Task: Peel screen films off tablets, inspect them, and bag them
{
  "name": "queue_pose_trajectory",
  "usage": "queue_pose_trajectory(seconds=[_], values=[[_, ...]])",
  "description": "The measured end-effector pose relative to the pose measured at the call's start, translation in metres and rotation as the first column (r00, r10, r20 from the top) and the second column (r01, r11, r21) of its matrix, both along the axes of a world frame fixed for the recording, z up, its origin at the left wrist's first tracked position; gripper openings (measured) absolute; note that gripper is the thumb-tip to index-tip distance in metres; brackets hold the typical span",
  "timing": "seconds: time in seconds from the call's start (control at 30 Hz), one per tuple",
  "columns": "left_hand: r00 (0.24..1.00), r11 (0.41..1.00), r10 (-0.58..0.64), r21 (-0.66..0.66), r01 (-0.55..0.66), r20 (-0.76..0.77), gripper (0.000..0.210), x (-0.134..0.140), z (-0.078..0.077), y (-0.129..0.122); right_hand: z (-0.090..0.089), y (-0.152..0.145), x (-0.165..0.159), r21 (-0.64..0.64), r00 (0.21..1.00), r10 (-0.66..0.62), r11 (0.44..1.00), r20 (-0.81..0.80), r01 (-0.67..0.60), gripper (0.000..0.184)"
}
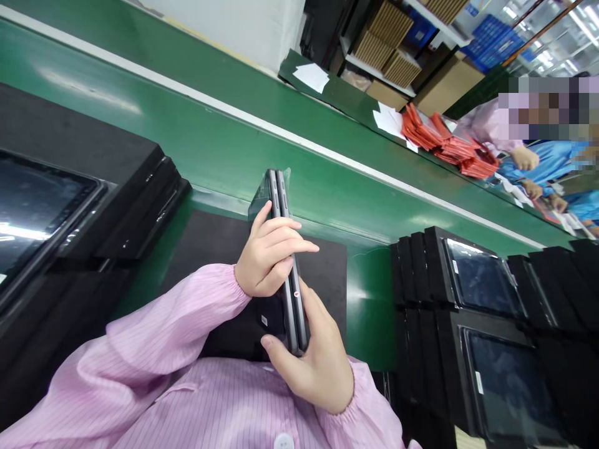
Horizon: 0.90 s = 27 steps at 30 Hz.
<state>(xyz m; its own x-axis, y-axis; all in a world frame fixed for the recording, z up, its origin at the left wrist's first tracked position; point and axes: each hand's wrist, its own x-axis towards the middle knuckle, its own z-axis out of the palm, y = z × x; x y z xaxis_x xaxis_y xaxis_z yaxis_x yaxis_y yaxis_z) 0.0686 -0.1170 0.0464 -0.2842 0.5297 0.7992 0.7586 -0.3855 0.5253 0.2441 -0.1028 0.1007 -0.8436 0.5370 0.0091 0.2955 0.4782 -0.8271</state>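
Two dark tablets stand on edge, pressed face to face, over a black mat in front of me. A small round red-and-white sticker shows on one tablet's side. Clear film sticks out at their far end. My right hand grips the near end, thumb on one side and fingers on the other; some fingertips are hidden. Across the upper edges lies my left hand, touching the tablets with its fingers stretched out and its index finger pointing right.
On the left, black foam trays are stacked, a tablet lying in one. More foam trays holding tablets stand right. Beyond the green bench are red pouches, papers and a co-worker's hands.
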Motion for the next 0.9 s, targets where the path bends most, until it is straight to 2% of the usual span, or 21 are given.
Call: queue_pose_trajectory(seconds=[0.17,0.23,0.37,0.5,0.6,0.8,0.9], values=[[1.0,1.0,-0.02,0.024,0.02,0.012,0.038,0.002,-0.002,0.0,-0.012,-0.004,-0.001,0.066,0.997,-0.052,0.996,-0.06,0.056,0.066],[1.0,1.0,-0.001,0.031,0.0,0.018,0.036,0.003,-0.003,-0.001,-0.014,-0.004,0.0,0.002,0.995,-0.033,0.999,-0.09,0.034,0.065],[0.999,0.999,0.033,0.023,-0.034,0.014,0.036,0.002,-0.007,-0.004,-0.018,-0.001,0.003,-0.186,0.974,0.027,0.98,-0.227,-0.071,0.074],[1.0,1.0,0.016,-0.004,-0.016,-0.019,0.05,-0.002,-0.014,-0.006,-0.025,0.002,0.005,-0.312,0.961,-0.017,0.947,-0.275,-0.073,0.086],[1.0,1.0,0.005,0.012,-0.005,-0.02,0.055,-0.003,-0.019,-0.006,-0.03,0.006,0.009,-0.355,0.946,-0.042,0.931,-0.322,-0.08,0.091],[0.998,0.999,0.046,0.024,-0.047,0.035,0.052,-0.006,-0.024,-0.011,-0.035,0.016,0.018,-0.361,0.951,-0.118,0.932,-0.286,0.007,0.075],[1.0,1.0,-0.001,0.008,0.001,0.02,0.04,-0.016,-0.022,-0.021,-0.039,0.01,0.018,-0.295,0.941,-0.257,0.937,-0.219,0.187,0.054]])
